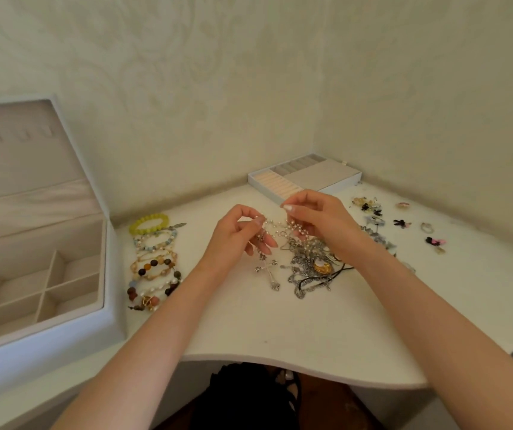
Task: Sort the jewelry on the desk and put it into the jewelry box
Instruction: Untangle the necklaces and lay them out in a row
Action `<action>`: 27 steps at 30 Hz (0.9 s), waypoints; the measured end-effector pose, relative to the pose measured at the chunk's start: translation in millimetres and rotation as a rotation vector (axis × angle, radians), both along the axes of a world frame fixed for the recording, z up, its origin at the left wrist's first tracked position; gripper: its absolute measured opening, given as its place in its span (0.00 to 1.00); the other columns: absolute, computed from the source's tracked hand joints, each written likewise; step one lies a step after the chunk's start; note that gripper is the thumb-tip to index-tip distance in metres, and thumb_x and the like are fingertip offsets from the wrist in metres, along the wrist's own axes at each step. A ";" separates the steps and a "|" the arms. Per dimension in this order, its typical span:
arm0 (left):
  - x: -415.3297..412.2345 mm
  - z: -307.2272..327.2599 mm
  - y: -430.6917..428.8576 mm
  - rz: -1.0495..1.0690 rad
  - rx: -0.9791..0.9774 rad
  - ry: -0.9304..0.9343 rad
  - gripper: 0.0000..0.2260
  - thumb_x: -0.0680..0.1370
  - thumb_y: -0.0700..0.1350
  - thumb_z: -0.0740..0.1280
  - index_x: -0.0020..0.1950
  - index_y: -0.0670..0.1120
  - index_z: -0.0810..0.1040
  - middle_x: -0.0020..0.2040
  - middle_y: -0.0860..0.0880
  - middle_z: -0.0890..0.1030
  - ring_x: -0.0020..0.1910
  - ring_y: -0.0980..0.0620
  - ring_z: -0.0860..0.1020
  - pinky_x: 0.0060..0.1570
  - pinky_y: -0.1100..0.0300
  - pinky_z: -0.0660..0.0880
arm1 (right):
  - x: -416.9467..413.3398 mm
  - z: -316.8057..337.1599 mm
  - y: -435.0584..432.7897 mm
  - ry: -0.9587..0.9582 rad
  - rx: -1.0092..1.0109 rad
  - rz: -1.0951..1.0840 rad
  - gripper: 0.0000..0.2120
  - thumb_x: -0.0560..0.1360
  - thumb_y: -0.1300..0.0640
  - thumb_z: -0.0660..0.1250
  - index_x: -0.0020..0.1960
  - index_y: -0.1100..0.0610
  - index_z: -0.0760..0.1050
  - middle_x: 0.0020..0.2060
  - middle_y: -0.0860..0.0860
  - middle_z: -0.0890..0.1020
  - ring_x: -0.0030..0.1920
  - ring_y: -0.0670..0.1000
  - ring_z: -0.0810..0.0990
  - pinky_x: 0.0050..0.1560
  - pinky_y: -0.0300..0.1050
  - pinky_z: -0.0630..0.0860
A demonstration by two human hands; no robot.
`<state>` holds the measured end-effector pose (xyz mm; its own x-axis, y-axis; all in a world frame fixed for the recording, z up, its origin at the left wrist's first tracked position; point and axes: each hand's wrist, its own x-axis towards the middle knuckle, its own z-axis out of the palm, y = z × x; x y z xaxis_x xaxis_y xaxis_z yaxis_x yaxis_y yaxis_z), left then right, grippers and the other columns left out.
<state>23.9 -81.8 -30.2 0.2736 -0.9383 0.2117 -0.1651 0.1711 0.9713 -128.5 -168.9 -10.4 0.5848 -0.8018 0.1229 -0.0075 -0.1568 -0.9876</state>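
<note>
Two hands above the desk (280,330): left hand (239,235) and right hand (317,218) both pinching one pearl chain (275,226), lifted above one tangled necklace heap (311,268). One silver cross (268,272) beneath. One open jewelry box (106,315) far left, beside roughly five beaded bracelets (154,262). One tray (304,178) behind.

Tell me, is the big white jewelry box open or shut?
Open. The jewelry box has its lid tipped up and back, so its divided compartments show. The ones in view look empty.
</note>
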 end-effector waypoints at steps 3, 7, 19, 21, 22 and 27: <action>0.6 -1.9 0.4 0.015 0.000 -0.046 0.03 0.80 0.40 0.61 0.46 0.44 0.70 0.33 0.46 0.83 0.32 0.50 0.80 0.31 0.64 0.70 | -2.6 0.6 -2.0 0.059 -0.030 0.056 0.08 0.71 0.60 0.72 0.50 0.58 0.80 0.38 0.50 0.79 0.35 0.45 0.76 0.37 0.37 0.74; 1.9 -6.9 -2.6 0.078 -0.032 -0.209 0.02 0.78 0.40 0.64 0.46 0.42 0.73 0.41 0.49 0.83 0.44 0.55 0.81 0.44 0.60 0.74 | -4.6 1.4 -1.2 0.223 -0.160 0.077 0.10 0.69 0.64 0.74 0.50 0.59 0.82 0.37 0.51 0.80 0.34 0.41 0.76 0.38 0.30 0.73; -3.9 0.2 1.5 -0.095 0.117 0.026 0.05 0.81 0.41 0.59 0.45 0.44 0.69 0.39 0.46 0.83 0.26 0.53 0.75 0.28 0.63 0.66 | -8.2 4.5 -2.5 0.047 -0.177 -0.005 0.09 0.69 0.66 0.73 0.44 0.54 0.81 0.39 0.55 0.81 0.40 0.51 0.77 0.44 0.41 0.75; -3.6 -1.0 1.2 -0.069 0.109 -0.009 0.03 0.79 0.41 0.62 0.47 0.43 0.71 0.40 0.48 0.81 0.24 0.55 0.71 0.28 0.63 0.65 | -8.7 4.7 -3.2 0.033 -0.176 -0.003 0.08 0.70 0.66 0.72 0.44 0.54 0.81 0.41 0.56 0.81 0.42 0.51 0.78 0.45 0.38 0.76; -3.5 -1.4 0.9 -0.057 0.109 -0.026 0.02 0.78 0.41 0.64 0.49 0.43 0.73 0.41 0.49 0.81 0.25 0.56 0.71 0.29 0.63 0.66 | -9.2 5.0 -3.4 0.023 -0.167 0.002 0.07 0.70 0.66 0.72 0.44 0.55 0.81 0.41 0.56 0.81 0.42 0.51 0.79 0.44 0.36 0.76; -1.5 -9.2 -0.1 -0.068 0.125 -0.188 0.06 0.72 0.41 0.72 0.46 0.48 0.77 0.41 0.46 0.78 0.34 0.50 0.70 0.36 0.59 0.67 | -11.7 6.6 -5.1 -0.048 -0.095 0.009 0.06 0.73 0.65 0.69 0.45 0.56 0.81 0.35 0.49 0.81 0.36 0.44 0.79 0.38 0.32 0.74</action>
<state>22.4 -81.9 -39.4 0.1751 -0.9754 0.1337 -0.3376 0.0681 0.9388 -140.2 -174.0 -3.8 0.5837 -0.7800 0.2256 0.0409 -0.2492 -0.9676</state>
